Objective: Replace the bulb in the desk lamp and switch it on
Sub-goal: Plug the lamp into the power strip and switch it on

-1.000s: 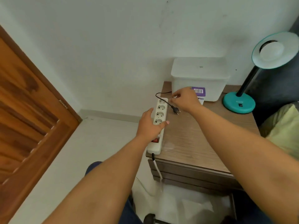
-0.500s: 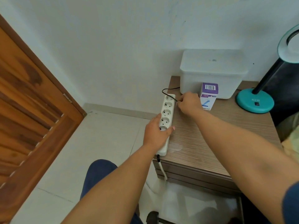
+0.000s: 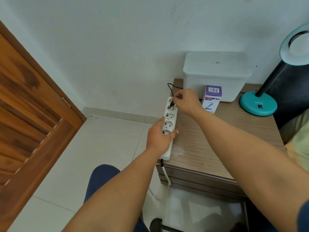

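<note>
A white power strip (image 3: 170, 116) lies along the left edge of the wooden bedside table (image 3: 215, 139). My left hand (image 3: 158, 136) grips its near part and holds it down. My right hand (image 3: 185, 100) pinches the lamp's black plug (image 3: 171, 103) at the second socket from the far end; its black cord (image 3: 170, 87) loops back behind the box. The teal desk lamp (image 3: 258, 104) stands at the table's back right, its round head (image 3: 296, 46) cut by the frame edge. A purple and white bulb box (image 3: 212, 98) stands upright just right of my right hand.
A white lidded plastic box (image 3: 215, 74) sits against the wall behind the bulb box. A wooden door (image 3: 28, 118) fills the left side. White tiled floor (image 3: 103, 148) lies left of the table. A green cushion (image 3: 299, 139) shows at the right.
My right hand has carried the plug from above the table surface over to the far sockets of the strip. My left hand has kept its hold on the strip.
</note>
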